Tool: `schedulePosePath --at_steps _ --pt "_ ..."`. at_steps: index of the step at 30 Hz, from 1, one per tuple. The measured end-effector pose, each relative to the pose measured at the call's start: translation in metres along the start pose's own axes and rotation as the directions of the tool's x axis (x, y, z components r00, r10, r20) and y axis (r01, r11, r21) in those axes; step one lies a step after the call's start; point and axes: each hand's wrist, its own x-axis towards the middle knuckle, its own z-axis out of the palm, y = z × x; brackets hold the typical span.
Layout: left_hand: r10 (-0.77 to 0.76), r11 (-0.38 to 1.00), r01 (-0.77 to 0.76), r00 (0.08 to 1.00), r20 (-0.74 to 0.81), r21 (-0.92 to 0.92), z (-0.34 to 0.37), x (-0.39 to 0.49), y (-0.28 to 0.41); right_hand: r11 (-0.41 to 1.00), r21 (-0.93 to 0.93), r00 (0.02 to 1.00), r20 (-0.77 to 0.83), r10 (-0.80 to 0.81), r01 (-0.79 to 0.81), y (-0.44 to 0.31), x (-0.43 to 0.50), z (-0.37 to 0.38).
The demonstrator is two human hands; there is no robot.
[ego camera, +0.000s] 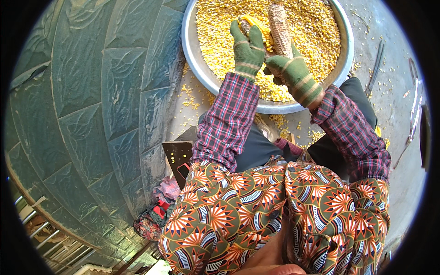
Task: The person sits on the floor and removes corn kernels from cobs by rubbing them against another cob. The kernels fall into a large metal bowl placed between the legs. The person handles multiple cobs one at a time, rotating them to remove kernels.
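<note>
Both hands wear green knitted gloves with tan stripes, above a wide metal basin (pixel 268 109) of loose yellow corn kernels (pixel 220 44). A partly shelled corn ear (pixel 256 25), with yellow kernels on one side and bare cob on the other, is held in my left hand (pixel 248 51). My right hand (pixel 294 74) grips a bare corncob (pixel 280 31), which points up and away from me. The cob lies against the right side of the ear. The far part of the basin is cut off by the picture's edge.
A green tiled wall (pixel 123 68) rises at the left. Beside my left thigh is a dark board (pixel 178 151) with a few kernels and a phone-like object (pixel 184 170). Bundled cloth (pixel 154 213) lies behind it. Long metal tongs (pixel 376 67) rest on the kernel-strewn floor at the right.
</note>
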Motion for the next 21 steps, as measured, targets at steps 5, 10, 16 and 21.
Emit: schedulePosePath --at_steps 5,10,16,21 --pt "-0.049 0.996 0.050 0.999 -0.017 0.078 -0.002 0.000 -0.006 0.999 -0.042 1.000 -0.013 0.018 -0.019 -0.004 -0.001 0.003" --pt "-0.213 0.933 0.179 0.974 -0.076 -0.313 -0.006 0.002 -0.007 1.000 -0.018 0.996 0.086 0.019 -0.017 -0.018 -0.016 0.005" --pt "-0.168 0.921 0.189 0.982 0.090 -0.340 -0.005 0.001 0.020 0.998 -0.027 0.997 0.051 0.066 -0.064 -0.008 -0.004 -0.001" --pt "-0.008 0.985 0.008 1.000 -0.001 -0.171 -0.003 -0.003 0.013 0.999 0.023 0.996 0.078 0.031 -0.033 -0.008 -0.006 -0.002"
